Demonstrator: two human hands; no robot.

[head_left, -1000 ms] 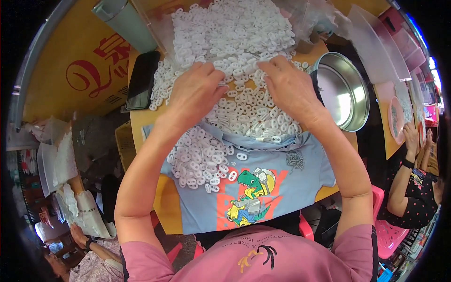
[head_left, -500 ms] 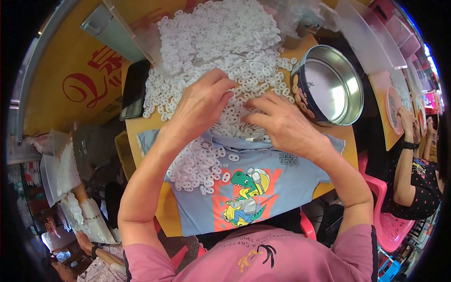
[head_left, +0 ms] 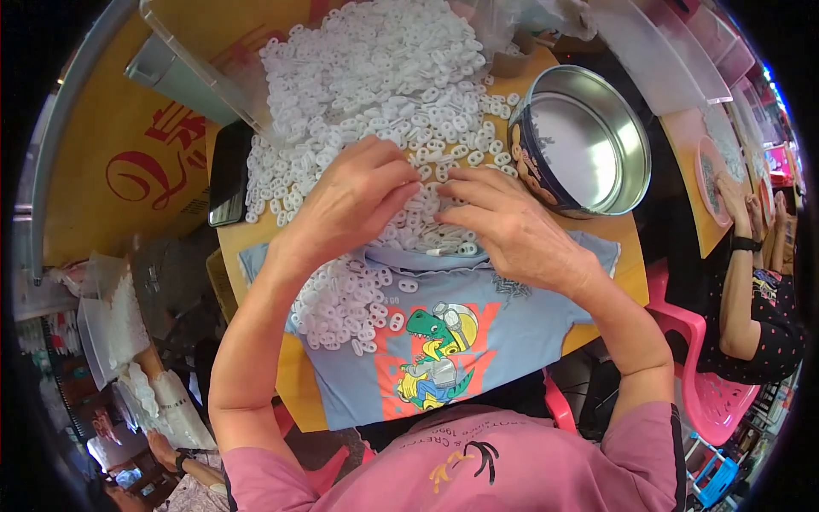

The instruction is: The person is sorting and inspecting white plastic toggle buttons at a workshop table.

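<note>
Round metal tin (head_left: 589, 141), open, upper right of centre on the yellow desk (head_left: 631, 256). Black phone (head_left: 229, 173) lying flat, upper left. Light blue child's shirt (head_left: 495, 341) with a dinosaur print spread at lower centre. Pink plastic chair (head_left: 712, 392) at lower right. Another person's arm (head_left: 740, 290) with a dark wristband, right edge. Clear plastic lid (head_left: 657, 51) at top right.

yellow table (head_left: 256, 247), pink chair (head_left: 708, 392), perhaps shelves

rings (head_left: 375, 85) heaped on the table (head_left: 256, 239), shirt (head_left: 478, 350) before them, tin (head_left: 580, 141) right.
</note>
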